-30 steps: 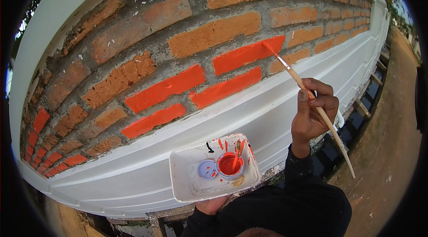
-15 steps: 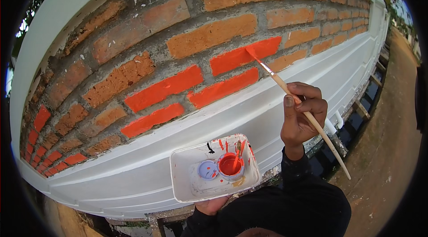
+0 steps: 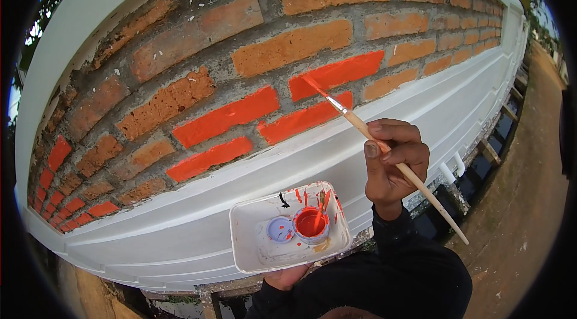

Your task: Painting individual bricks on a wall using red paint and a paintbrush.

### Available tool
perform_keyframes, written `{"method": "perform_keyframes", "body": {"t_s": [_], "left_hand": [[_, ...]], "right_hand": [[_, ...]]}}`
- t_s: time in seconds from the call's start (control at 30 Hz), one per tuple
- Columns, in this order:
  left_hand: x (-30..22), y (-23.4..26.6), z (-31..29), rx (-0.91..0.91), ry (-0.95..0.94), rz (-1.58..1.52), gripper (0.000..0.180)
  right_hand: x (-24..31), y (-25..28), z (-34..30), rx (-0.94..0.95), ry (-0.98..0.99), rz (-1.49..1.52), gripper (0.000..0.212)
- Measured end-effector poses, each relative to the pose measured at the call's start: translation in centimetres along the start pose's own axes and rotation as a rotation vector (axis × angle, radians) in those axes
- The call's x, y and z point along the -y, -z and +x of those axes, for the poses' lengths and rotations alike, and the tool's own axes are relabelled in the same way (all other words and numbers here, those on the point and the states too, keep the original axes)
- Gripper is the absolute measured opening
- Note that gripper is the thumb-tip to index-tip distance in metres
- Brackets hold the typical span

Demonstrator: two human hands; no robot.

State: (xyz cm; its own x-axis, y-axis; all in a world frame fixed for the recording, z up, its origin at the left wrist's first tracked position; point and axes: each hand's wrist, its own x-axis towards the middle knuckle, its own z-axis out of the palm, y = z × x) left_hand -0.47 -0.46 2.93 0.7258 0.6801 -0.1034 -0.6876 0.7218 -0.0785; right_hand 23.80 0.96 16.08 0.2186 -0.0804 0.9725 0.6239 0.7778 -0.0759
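Note:
My right hand [image 3: 398, 166] pinches a long wooden paintbrush [image 3: 409, 176] by its handle. The brush's red-wet bristles touch the left part of a red-painted brick [image 3: 345, 71] in the wall. My left hand [image 3: 287, 277] supports a white plastic tub [image 3: 249, 247] from below; its fingers are mostly hidden under the tub. Inside the tub stands an open jar of red paint [image 3: 308, 223], with a second small brush [image 3: 320, 209] leaning in it. Beside the jar lies a pale lilac lid [image 3: 280, 230] with red specks.
More bricks near the brush are red, such as one below [image 3: 306, 118]; others, like the one above [image 3: 294, 48], are bare orange. Grey mortar separates them. A white moulded ledge [image 3: 180, 223] runs beneath the bricks. At right lie a white pipe [image 3: 460, 164] and a dirt path [image 3: 511, 199].
My right hand has drawn the brush leftward along the same red brick, from its middle to its left part. The tub stays in nearly the same place.

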Motion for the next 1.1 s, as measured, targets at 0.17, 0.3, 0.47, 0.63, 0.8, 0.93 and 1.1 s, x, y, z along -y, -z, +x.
{"method": "perform_keyframes", "body": {"t_s": [0.17, 0.3, 0.47, 0.63, 0.8, 0.93, 1.1], "left_hand": [[0.1, 0.0, 0.2, 0.000, 0.013, -0.098, 0.083], [-0.2, 0.3, -0.2, -0.006, 0.025, -0.182, 0.085], [-0.1, 0.0, 0.2, -0.010, 0.039, -0.284, 0.087], [-0.9, 2.1, 0.1, 0.189, 0.045, 0.192, 0.061], [-1.0, 2.4, 0.2, 0.205, 0.042, 0.197, 0.058], [-1.0, 2.6, 0.3, 0.212, 0.034, 0.196, 0.055], [-1.0, 2.5, 0.3, 0.225, 0.028, 0.207, 0.052]], "right_hand": [[-0.2, -0.4, 0.1, 0.038, -0.007, -0.040, 0.028], [0.0, -0.5, -0.1, -0.054, -0.016, -0.014, 0.028], [-0.3, -0.4, 0.1, -0.017, -0.010, -0.033, 0.027], [0.1, -0.7, 0.0, -0.012, 0.008, 0.000, 0.027], [-0.7, -0.4, 0.2, -0.095, -0.032, -0.041, 0.028], [-0.1, -0.4, 0.0, -0.049, -0.003, -0.003, 0.027], [-0.6, -0.1, 0.4, -0.039, 0.010, -0.066, 0.026]]}}
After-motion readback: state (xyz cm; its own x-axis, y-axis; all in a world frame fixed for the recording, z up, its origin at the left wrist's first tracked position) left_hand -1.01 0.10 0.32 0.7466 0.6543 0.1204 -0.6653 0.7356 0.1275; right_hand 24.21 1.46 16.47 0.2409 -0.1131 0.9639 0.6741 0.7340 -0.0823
